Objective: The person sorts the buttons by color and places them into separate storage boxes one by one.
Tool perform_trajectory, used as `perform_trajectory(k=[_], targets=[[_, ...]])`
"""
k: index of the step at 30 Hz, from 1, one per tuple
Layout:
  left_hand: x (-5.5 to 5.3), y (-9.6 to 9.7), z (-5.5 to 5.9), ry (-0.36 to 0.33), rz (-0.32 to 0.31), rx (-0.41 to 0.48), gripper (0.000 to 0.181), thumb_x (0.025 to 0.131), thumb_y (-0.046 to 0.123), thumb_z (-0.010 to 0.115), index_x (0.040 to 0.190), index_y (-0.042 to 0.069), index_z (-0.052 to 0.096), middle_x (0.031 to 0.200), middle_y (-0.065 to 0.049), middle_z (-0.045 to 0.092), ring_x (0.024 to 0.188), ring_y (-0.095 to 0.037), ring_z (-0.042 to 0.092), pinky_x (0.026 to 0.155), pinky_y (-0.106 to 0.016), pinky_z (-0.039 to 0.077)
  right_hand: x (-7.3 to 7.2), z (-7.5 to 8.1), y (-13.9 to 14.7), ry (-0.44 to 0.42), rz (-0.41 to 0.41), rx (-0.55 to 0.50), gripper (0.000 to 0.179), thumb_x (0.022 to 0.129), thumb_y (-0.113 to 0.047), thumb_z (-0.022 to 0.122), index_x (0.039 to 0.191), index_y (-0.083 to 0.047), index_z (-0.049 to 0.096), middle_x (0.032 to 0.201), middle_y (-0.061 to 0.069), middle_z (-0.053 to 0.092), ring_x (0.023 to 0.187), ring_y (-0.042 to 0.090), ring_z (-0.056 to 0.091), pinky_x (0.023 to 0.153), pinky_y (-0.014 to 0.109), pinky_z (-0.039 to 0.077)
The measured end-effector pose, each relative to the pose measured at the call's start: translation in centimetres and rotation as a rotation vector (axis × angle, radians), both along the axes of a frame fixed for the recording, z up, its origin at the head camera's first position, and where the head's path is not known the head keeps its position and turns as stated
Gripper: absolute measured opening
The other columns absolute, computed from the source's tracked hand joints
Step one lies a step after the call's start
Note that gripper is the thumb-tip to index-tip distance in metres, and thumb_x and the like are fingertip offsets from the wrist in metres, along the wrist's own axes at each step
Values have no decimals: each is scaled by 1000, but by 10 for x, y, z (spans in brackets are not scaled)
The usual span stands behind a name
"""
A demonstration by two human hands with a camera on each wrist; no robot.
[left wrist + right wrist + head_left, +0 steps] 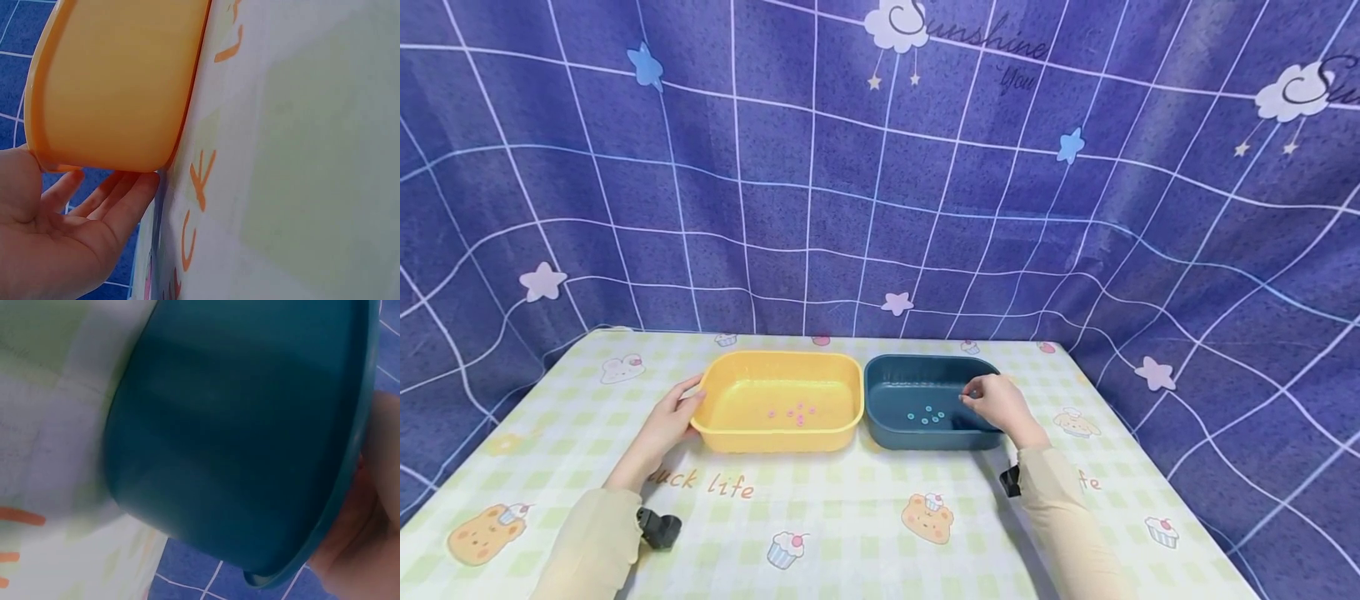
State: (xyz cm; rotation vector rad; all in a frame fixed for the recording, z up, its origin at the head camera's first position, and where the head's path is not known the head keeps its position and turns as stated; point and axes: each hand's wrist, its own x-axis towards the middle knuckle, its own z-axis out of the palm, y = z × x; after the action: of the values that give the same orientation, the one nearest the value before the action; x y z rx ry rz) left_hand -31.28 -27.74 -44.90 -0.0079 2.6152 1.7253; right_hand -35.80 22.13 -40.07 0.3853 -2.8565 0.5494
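Observation:
A yellow plastic basin (775, 442) stands on the table with several small pink rings (801, 420) on its floor. My left hand (672, 419) holds its left end, thumb at the rim and fingers against the outer wall; in the left wrist view the fingers (128, 203) touch that wall. To the right, a dark teal basin (917, 439) has several small teal rings (928, 409) inside. Over its right end, my right hand (1000, 406) pinches a tiny teal ring (961, 397), mostly hidden. In the right wrist view, the basin wall (237, 437) covers the fingertips.
The two basins stand side by side, nearly touching, towards the back of the table. A checked cloth (850, 508) with printed bears and cupcakes covers the table. Behind hangs a blue curtain (820, 192) with white grid lines. Black wrist cameras (659, 528) sit by both sleeves.

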Motion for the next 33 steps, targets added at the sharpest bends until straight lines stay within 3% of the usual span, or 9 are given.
perform_trajectory(k=[10,17,27,33], targets=[[-1,0,-2,3,2,4,66,100,43,34,150,5,13,138,-35,37,106,-23,59,78,-24,56,1,-4,4,-47,0,-12,8,81,-15,70,85,-9,71,66,-2,67,46,5,55,60,31,50],[-2,-1,-1,4,2,4,65,101,42,33,150,4,12,138,-36,36,108,-27,59,80,-27,57,1,-2,3,-39,-8,-6,8,82,-16,69,87,-10,71,66,-2,66,52,7,56,60,32,49],[-1,0,-2,5,11,-8,65,100,43,34,150,5,14,138,-36,37,106,-24,60,80,-26,57,9,2,-3,127,70,-105,7,84,-12,66,85,-7,71,73,1,66,62,8,52,60,26,47],[-3,2,-2,40,34,-52,63,101,42,34,149,4,18,135,-34,41,103,-24,60,77,-25,57,17,15,-5,227,66,-133,7,85,-14,67,85,-8,71,77,1,62,66,11,55,62,29,48]])
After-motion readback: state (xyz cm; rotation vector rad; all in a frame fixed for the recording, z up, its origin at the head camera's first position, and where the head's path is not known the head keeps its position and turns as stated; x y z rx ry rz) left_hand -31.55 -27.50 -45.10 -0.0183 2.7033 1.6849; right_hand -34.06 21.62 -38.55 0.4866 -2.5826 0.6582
